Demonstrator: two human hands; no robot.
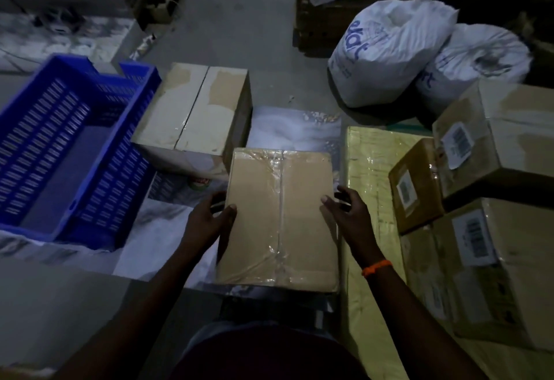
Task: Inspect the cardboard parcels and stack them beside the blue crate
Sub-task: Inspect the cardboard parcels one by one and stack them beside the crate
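- A dim storeroom, seen from above. At far left a blue crate [120, 175] with slotted walls stood on the floor [239, 35], and nothing showed inside it.
- Just beside the crate's right wall sat a pale carton [192, 115], flaps closed and its top scuffed in patches. It looked like the likely base for the stack.
- The left hand [209, 217] gripped the left edge of a brown parcel [278, 220], with the thumb on the top face and the fingers [217, 196] curled over the side.
- The brown parcel, sealed with clear tape [281, 199] along its centre seam, was mid-view in front of the person. It was near the pale carton and apart from the crate. Whether its underside rested on anything could not be told.
- The right hand [344, 214], with an orange band [376, 268] at the wrist, gripped the right edge the same way: thumb on top, fingers curled down the side.
- The step in hand appeared to be inspection. Done well, it would keep the two grips level and opposite each other. The parcel would be turned slowly to check each face, the corners and the tape seam. It would then go down square on the pale carton, edges aligned, with no overhang toward the crate.
- Just right of the parcel lay a yellow-wrapped carton [368, 175]. Beyond it were labelled parcels [485, 265], piled, which the right arm would need to clear when turning.
- Behind them, at upper right, stood white sacks [389, 50].
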